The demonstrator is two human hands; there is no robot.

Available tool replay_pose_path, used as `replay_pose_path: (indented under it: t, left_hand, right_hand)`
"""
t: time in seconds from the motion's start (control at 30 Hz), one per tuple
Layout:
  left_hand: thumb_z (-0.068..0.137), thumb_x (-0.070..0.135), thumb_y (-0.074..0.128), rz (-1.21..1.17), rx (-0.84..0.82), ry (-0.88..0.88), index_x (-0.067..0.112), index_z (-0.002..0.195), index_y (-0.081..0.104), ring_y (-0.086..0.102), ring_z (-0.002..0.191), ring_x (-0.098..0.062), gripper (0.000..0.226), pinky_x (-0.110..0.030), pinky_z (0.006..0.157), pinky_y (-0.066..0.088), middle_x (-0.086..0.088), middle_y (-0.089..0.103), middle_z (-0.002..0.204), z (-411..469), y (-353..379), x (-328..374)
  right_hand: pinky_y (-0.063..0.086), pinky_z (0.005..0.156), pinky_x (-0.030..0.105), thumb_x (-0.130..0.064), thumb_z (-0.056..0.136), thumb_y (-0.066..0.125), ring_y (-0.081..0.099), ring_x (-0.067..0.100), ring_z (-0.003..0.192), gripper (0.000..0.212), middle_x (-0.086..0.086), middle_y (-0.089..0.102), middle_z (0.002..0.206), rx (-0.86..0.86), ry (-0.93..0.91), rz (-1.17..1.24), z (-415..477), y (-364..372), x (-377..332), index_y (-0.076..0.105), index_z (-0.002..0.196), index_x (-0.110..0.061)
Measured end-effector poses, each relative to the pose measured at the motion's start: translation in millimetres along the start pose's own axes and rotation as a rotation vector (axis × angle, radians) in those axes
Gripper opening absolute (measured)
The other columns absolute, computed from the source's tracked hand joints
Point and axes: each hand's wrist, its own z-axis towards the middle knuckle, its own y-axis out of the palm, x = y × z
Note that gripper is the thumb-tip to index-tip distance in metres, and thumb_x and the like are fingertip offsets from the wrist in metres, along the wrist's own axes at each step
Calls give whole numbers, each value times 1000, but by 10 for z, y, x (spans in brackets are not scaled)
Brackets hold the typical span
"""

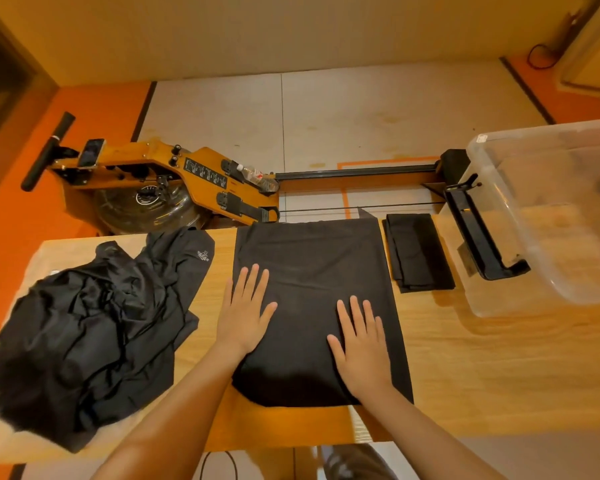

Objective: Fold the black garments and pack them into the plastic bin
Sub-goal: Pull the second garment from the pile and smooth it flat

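**Two Flat Hands on a Black Garment**

Both hands lay flat on one black garment point(312, 258). The left hand point(244, 311) was at its left edge, with its fingers straight and spread a little. The right hand point(361, 344) was on the right part, a bit closer to the person, and its fingers were straight too. The hands were apart, with bare black cloth between them. Neither hand gripped anything. They only pressed down.

The garment was spread smooth on the table point(482, 358). It ran from near the wrists, under the hands, to the table's far edge past the fingertips.

To the left of the left hand lay a pile point(94, 323) of more black clothes, all crumpled. One piece at the far side of the pile had a small pale mark on it. The pile was near the left hand but did not touch it.

Past the right hand, and a little to its right, lay a folded garment point(418, 251), small and neat, just beside the big one. Further right stood the bin point(548, 216), see-through, on the table and well apart from both hands.

Beyond the fingertips, off the table, a rower point(174, 181) stood on the floor. A bottle point(257, 176) lay on it. A phone point(91, 153) sat on it too, far past the left hand and to its left.
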Motion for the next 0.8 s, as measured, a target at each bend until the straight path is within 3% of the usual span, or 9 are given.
replay_pose_path:
  t: [0.1,0.23,0.33,0.4,0.53,0.6,0.67,0.73,0.8]
  left_hand:
    - [94,55,10,-148,72,-88,23,153,0,-6,148,-19,67,-41,120,3,1,-2,161,-322,13,147]
    - [90,56,26,-452,183,-339,9,152,20,18,146,-27,78,-46,118,20,-11,21,159,-960,20,244]
    - [86,69,25,-441,120,-472,0,145,36,37,137,-36,91,-50,111,30,-20,40,148,-1269,69,245]
    - [87,73,21,-364,43,-442,-1,141,42,39,136,-36,94,-50,110,30,-20,44,145,-1380,141,203]
    - [92,46,54,-375,84,-455,9,137,48,29,141,-27,59,-42,114,23,-9,38,151,-1487,134,200]
    - [91,34,63,-437,146,-465,14,120,57,38,130,-21,36,-36,105,31,-2,48,135,-1489,44,241]
    - [91,30,64,-604,188,-523,15,101,56,46,110,-20,20,-28,86,36,4,53,108,-1442,-88,283]
    - [92,26,64,-873,145,-669,12,88,49,54,89,-29,21,-26,63,37,1,52,83,-1309,-185,310]
    - [90,27,66,-988,64,-763,11,78,39,48,71,-35,34,-29,55,38,1,44,68,-1189,-184,277]
  right_hand:
    - [1,118,36,-48,94,20,7,22,147,61,3,20,158,90,-41,14,-146,-68,121,19,151,-25]
    - [20,117,43,-37,99,43,16,24,146,56,7,27,156,153,153,130,-458,-115,373,29,149,-16]
    - [21,117,42,-33,97,50,17,25,146,61,9,27,156,127,262,163,-627,-124,465,28,149,-10]
    - [22,117,41,-32,96,52,19,26,145,61,10,29,155,100,263,128,-719,-78,475,30,148,-9]
    - [36,107,45,-26,90,63,41,31,132,57,14,48,140,166,282,169,-808,-40,455,44,139,-5]
    - [43,96,45,-24,88,65,50,32,117,50,15,57,125,216,316,210,-795,-76,443,50,131,-5]
    - [45,88,43,-25,89,63,52,31,108,41,15,60,114,219,350,207,-740,-141,433,56,124,-4]
    - [45,83,40,-27,91,61,52,28,103,31,12,63,106,188,385,191,-667,-204,445,61,114,-6]
    - [47,79,39,-26,90,62,53,26,100,23,9,64,100,162,433,213,-613,-261,455,63,104,-8]
